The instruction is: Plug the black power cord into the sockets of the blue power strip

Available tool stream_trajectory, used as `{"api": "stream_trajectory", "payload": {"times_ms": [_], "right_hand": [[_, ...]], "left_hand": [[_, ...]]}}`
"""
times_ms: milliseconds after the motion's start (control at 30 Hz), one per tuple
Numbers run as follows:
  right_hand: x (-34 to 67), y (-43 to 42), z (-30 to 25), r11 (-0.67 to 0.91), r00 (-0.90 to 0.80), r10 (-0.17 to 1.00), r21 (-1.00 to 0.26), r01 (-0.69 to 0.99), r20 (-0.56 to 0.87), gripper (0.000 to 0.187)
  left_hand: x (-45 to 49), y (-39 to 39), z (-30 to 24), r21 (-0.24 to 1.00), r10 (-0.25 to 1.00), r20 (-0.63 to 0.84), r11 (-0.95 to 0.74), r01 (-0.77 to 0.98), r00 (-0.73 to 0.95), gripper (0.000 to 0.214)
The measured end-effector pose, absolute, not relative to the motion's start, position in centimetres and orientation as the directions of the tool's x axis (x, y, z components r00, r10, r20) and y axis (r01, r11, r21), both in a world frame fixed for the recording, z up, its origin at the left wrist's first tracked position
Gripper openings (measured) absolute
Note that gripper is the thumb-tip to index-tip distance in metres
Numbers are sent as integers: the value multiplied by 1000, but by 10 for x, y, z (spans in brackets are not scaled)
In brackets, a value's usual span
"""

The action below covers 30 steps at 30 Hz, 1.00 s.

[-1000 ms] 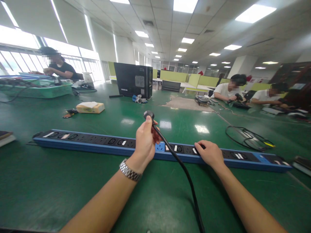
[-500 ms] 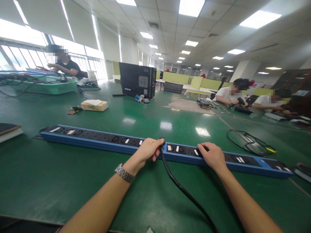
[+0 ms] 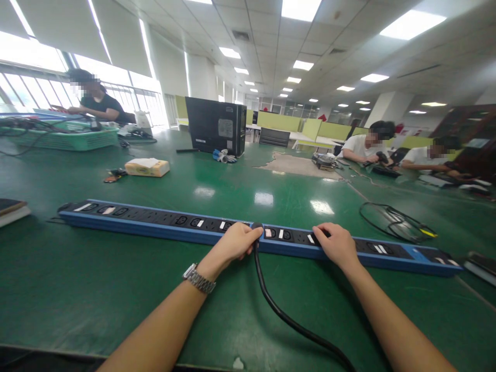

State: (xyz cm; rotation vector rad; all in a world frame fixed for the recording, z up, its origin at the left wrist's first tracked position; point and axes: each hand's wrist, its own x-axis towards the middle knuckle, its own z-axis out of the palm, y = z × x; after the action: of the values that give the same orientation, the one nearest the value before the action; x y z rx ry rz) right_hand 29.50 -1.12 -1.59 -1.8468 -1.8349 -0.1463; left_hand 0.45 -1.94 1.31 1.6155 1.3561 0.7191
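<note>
A long blue power strip (image 3: 155, 223) with black sockets lies across the green table (image 3: 116, 289) in front of me. My left hand (image 3: 236, 242), a metal watch on its wrist, is closed round a black plug (image 3: 257, 226) pressed onto the strip near its middle. The plug's thick black cable (image 3: 279, 315) curves back toward me and off the lower edge. My right hand (image 3: 336, 244) rests palm down on the strip further right, fingers curled over its top.
A coil of black cable (image 3: 395, 222) lies at the right. A tissue box (image 3: 147, 167), a black computer case (image 3: 215, 126) and a green basket (image 3: 65, 138) stand further back. Three other people sit at the table's far sides. A book (image 3: 11, 211) lies at the left edge.
My left hand has brought the black plug down from above the table onto the strip and now presses it there. The right hand has stayed on the strip.
</note>
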Motion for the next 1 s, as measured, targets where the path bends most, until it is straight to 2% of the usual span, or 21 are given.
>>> {"api": "stream_trajectory", "payload": {"times_ms": [133,300,367,467,533,600,667,767,867,933,1000], "right_hand": [[295,-11,-16,71,68,896,-292,954,439,35],[297,-11,-17,90,80,887,-341,936,454,33],[295,-14,-14,127,99,862,-400,908,497,31],[279,-24,-3,250,125,825,-555,793,551,32],[261,-35,8,325,62,873,-673,665,484,36],[242,-45,17,337,-85,932,-754,565,352,41],[229,-53,22,296,-153,955,-789,538,255,40],[224,-54,23,190,-160,979,-845,499,125,40],[233,-47,26,94,-171,985,-874,477,12,41],[241,-40,31,66,-93,995,-847,527,20,39],[250,-32,37,72,-13,997,-791,607,81,37]], "left_hand": [[6,-21,12,931,976,-45,-36,363,213,53],[14,-27,20,996,971,86,-91,11,222,46],[21,-31,20,997,964,82,-79,-24,253,46],[36,-39,13,994,939,64,-91,63,338,49],[48,-46,6,972,909,106,-180,149,403,49],[58,-52,1,932,888,176,-289,219,424,46],[64,-57,-1,885,871,238,-377,275,429,43],[64,-61,2,812,823,264,-471,344,503,35],[59,-59,10,684,795,288,-561,466,534,37],[55,-52,12,555,819,373,-574,602,437,39],[50,-43,11,424,809,486,-550,720,331,31]]}}
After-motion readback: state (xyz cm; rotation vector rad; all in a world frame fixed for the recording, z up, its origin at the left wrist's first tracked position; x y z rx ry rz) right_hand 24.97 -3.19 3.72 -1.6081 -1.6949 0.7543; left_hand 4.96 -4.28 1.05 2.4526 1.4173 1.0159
